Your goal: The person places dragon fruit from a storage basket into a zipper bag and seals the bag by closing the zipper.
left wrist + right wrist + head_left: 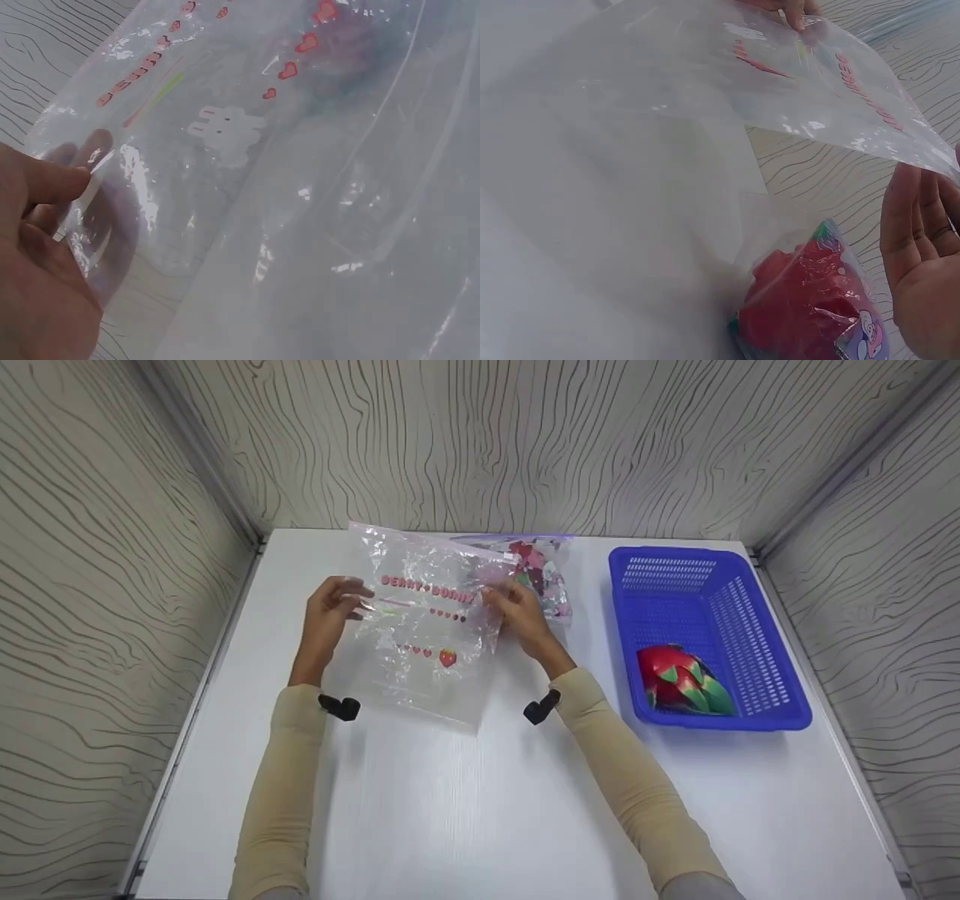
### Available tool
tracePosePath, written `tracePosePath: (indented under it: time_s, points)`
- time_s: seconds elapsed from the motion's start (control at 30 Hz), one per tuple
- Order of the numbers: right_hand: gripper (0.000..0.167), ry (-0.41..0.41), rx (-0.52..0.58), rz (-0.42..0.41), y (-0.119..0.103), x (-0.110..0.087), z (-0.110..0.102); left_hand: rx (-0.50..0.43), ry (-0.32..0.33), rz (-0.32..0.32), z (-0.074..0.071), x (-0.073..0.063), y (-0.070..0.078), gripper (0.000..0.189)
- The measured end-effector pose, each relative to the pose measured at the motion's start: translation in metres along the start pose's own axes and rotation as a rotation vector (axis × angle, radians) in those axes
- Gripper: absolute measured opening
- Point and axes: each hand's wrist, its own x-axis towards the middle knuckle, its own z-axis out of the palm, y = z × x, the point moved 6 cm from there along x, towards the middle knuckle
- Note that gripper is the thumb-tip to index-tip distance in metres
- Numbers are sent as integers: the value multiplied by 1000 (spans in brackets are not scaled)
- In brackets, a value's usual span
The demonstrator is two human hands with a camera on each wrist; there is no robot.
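Observation:
A clear plastic zip bag (409, 630), printed with red lettering, small hearts and a strawberry, is held up above the white table between both hands. My left hand (334, 604) pinches its left edge, the thumb on the near side and fingers showing through the plastic in the left wrist view. At the opposite edge, my right hand (525, 619) grips the bag near the zip slider. The bag looks flat, with nothing visible inside. Behind the right hand lies a second clear bag (555, 577) filled with red, pink and white pieces, partly covered by the held one.
To the right stands a blue plastic basket (772, 637) with perforated walls. A red and green dragon fruit (682, 679) lies in its near left corner. Wood-grain-patterned panels (480, 442) enclose the white table (450, 810) at the back and sides.

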Motion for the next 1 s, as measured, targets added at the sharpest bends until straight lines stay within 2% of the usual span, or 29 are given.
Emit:
tracePosePath:
  time_s: [0.2, 0.4, 0.7, 0.83, 1.0]
  points:
    - [38, -16, -27, 16, -4, 1, -6, 6, -45, 27, 4, 4, 7, 27]
    - [35, 0, -49, -19, -8, 3, -10, -10, -80, 37, 7, 8, 13, 26]
    - [50, -29, -22, -18, -9, -3, -12, 18, -116, 23, 9, 15, 15, 26]
    - [56, -38, -32, -57, -10, -5, -12, 54, -114, 23, 10, 20, 17, 25]
    - [51, 12, -74, -57, -7, -7, -12, 130, -80, 31, 16, 26, 29, 27]
